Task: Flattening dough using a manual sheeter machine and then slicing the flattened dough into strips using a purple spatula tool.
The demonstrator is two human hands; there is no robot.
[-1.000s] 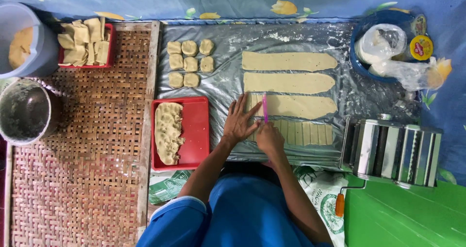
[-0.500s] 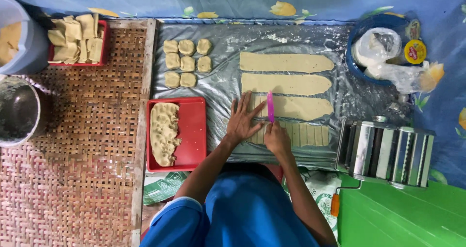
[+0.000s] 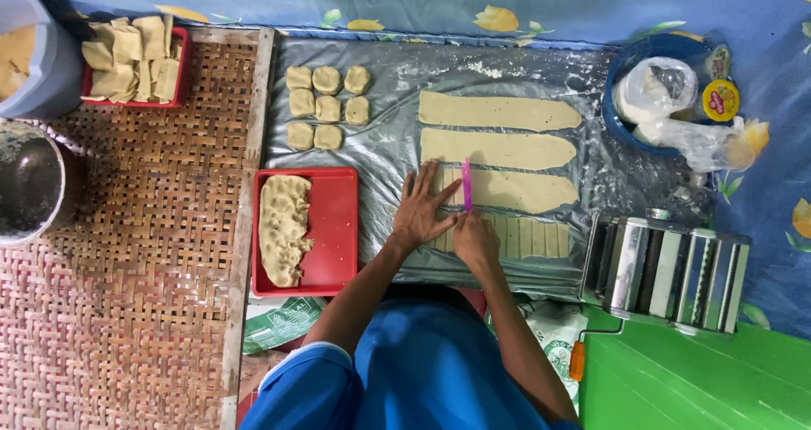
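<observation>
The left hand (image 3: 420, 213) lies flat with fingers spread on the nearest dough strip (image 3: 515, 236), at 6 o'clock of the foil sheet (image 3: 384, 155). The right hand (image 3: 475, 238) is closed around a pink cutter (image 3: 466, 185), which has moved left since a moment ago, so more of the strip is now cut.

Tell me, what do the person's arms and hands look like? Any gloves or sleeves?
No gloves: both the left hand and the right hand are bare, and so are the forearms. Blue clothing covers the body, with a pale-edged short sleeve on the left arm. No rings or watch show.
</observation>
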